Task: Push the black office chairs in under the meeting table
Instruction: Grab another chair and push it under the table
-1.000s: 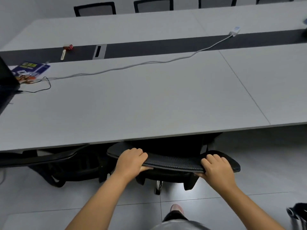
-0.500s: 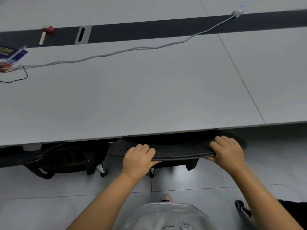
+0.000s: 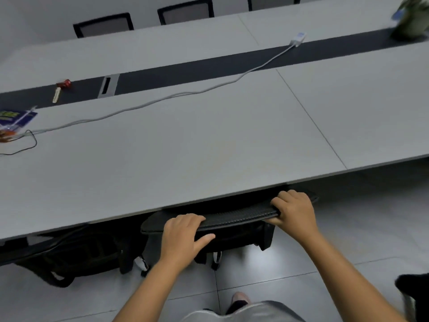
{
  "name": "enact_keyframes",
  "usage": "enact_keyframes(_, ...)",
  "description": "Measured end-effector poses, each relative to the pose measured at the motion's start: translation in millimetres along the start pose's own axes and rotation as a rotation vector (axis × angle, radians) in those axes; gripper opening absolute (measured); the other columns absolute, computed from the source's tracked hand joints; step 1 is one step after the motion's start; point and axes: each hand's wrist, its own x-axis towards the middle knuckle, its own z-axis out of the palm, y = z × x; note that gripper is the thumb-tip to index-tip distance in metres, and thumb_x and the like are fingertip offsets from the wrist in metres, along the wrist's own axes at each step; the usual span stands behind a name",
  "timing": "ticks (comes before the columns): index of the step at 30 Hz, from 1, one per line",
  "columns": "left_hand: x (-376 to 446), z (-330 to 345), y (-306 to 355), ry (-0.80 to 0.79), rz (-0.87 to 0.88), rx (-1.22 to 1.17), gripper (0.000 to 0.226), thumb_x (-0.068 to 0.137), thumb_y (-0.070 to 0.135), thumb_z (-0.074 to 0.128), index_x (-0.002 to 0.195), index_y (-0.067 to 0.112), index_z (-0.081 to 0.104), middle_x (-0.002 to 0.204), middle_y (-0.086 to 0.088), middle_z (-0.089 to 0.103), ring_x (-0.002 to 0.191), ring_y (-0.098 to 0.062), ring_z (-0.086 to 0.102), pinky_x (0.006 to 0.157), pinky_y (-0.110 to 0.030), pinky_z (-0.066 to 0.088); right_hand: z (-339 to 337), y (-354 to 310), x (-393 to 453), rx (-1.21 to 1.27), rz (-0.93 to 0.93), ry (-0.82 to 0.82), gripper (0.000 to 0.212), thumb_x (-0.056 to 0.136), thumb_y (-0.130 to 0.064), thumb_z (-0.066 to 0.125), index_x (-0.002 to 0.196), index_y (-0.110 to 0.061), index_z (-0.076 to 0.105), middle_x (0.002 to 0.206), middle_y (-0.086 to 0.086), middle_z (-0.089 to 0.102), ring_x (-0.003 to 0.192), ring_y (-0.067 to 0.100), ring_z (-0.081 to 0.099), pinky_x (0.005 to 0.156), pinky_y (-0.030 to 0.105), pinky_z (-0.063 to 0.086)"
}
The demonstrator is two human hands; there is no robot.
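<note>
Low in the frame, centre, the chair (image 3: pixel 232 219) sits with its black mesh backrest top just at the near edge of the grey bench (image 3: pixel 185 140), its seat and base hidden in shadow beneath, castors showing on the tiled floor (image 3: pixel 290 270) below. The left hand (image 3: pixel 183 238) grips the backrest's top edge left of centre, fingers (image 3: pixel 185 220) curled over the far side and thumb stretched along the near face. The right hand (image 3: pixel 294 210) holds the right end of the same edge, fingers curled over the top and thumb tucked under. Another dark chair (image 3: pixel 69 254) stands at lower left, mostly under the bench. A dark strip (image 3: pixel 209 68) runs along the bench's middle from left to upper right, with a silver cable slot (image 3: pixel 108 86) set in it at left. A white cable (image 3: pixel 162 99) trails from an adapter (image 3: pixel 298 38) at upper right down to the left edge, where a blue leaflet (image 3: pixel 17 117) and a thin black wire (image 3: pixel 25 145) lie. A small red item and a pale stick (image 3: pixel 56 95) rest on the strip at upper left. Three chair backs (image 3: pixel 103 25) line the far side at the top, and a blurred green plant (image 3: pixel 412 17) sits in the upper right corner
</note>
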Motion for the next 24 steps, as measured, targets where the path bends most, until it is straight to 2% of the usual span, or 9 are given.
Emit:
enact_keyframes(2,-1.1,-3.3,9.3,-0.005,0.001,-0.179,0.043,0.077,0.051,0.041,0.084,0.018,0.067,0.082,0.005,0.07,0.078,-0.009,0.061,0.067,-0.023,0.043,-3.9,-10.5,-10.9,0.134,0.119,0.003,0.022,0.057,-0.027,0.074,0.071,-0.014,0.065,0.066,0.004,0.064,0.067,0.023,0.056,0.07,0.028,0.034)
enact_keyframes(4,2.5,-4.0,25.1,-0.007,0.05,-0.347,0.047,0.087,0.05,0.038,0.088,0.013,0.067,0.09,-0.002,0.069,0.09,-0.007,0.05,0.079,-0.018,0.043,-7.5,-24.2,-28.8,0.261,0.23,0.012,0.038,0.059,-0.016,0.072,0.095,-0.016,0.06,0.089,0.01,0.069,0.092,0.021,0.052,0.09,0.033,0.039)
enact_keyframes(7,13.2,-1.6,56.8,-0.019,0.223,-0.5,0.033,0.085,0.033,0.045,0.089,0.009,0.068,0.095,-0.005,0.068,0.095,-0.005,0.047,0.095,-0.008,0.027,-25.6,-48.5,-62.8,0.408,0.454,0.013,0.04,0.076,-0.03,0.055,0.113,-0.015,0.055,0.119,0.01,0.059,0.114,0.015,0.043,0.097,0.027,0.037)
enact_keyframes(9,18.0,6.1,77.7,-0.107,0.377,-0.576,0.032,0.086,0.03,0.045,0.09,0.008,0.067,0.098,-0.002,0.066,0.098,-0.006,0.048,0.098,-0.003,0.023,-40.3,-66.0,-90.5,0.493,0.711,-0.003,0.056,0.076,-0.044,0.045,0.123,-0.014,0.053,0.129,-0.004,0.043,0.118,0.001,0.035,0.099,0.018,0.031)
enact_keyframes(11,18.8,18.1,95.9,-0.251,0.5,-0.653,0.035,0.085,0.032,0.043,0.095,0.009,0.067,0.102,0.002,0.064,0.101,-0.006,0.048,0.097,-0.003,0.027,-53.2,-84.7,-123.0,0.541,1.0,0.004,0.065,0.074,-0.053,0.04,0.129,-0.018,0.047,0.129,-0.015,0.031,0.12,-0.001,0.029,0.099,0.014,0.022)
enact_keyframes(13,14.4,29.6,114.2,-0.46,0.536,-0.724,0.043,0.082,0.036,0.041,0.102,0.008,0.066,0.107,0.008,0.058,0.105,-0.003,0.049,0.092,-0.005,0.032,-64.9,-102.9,-158.7,0.552,1.269,0.088,0.061,0.076,-0.05,0.043,0.129,-0.019,0.045,0.128,-0.017,0.032,0.121,0.001,0.031,0.099,0.014,0.022)
enact_keyframes(15,4.4,41.9,131.0,-0.712,0.538,-0.763,0.039,0.086,0.034,0.042,0.112,0.011,0.06,0.111,0.012,0.05,0.109,-0.007,0.047,0.087,-0.001,0.026,-76.9,-123.6,-195.2,0.527,1.499,0.212,0.051,0.083,-0.039,0.052,0.128,-0.017,0.045,0.127,-0.013,0.038,0.12,0.006,0.038,0.1,0.019,0.028)
enact_keyframes(18,-20.0,61.7,148.2,-0.977,0.475,-0.786,0.022,0.091,0.017,0.049,0.11,0.028,0.049,0.116,0.008,0.05,0.109,-0.009,0.047,0.074,0.003,0.034,-90.9,-163.9,-241.1,0.496,1.785,0.351,0.042,0.088,-0.016,0.055,0.129,-0.016,0.044,0.122,-0.007,0.043,0.115,0.011,0.043,0.099,0.023,0.032)
enact_keyframes(24,-54.6,78.8,188.4,-1.18,0.401,-0.835,0.024,0.087,0.0,0.052,0.103,0.019,0.05,0.114,-0.008,0.055,0.093,-0.013,0.053,0.064,0.004,0.039,-108.0,-215.4,-294.4,0.474,2.106,0.687,0.04,0.085,-0.005,0.057,0.122,-0.015,0.047,0.112,0.002,0.047,0.102,0.016,0.047,0.095,0.031,0.039)
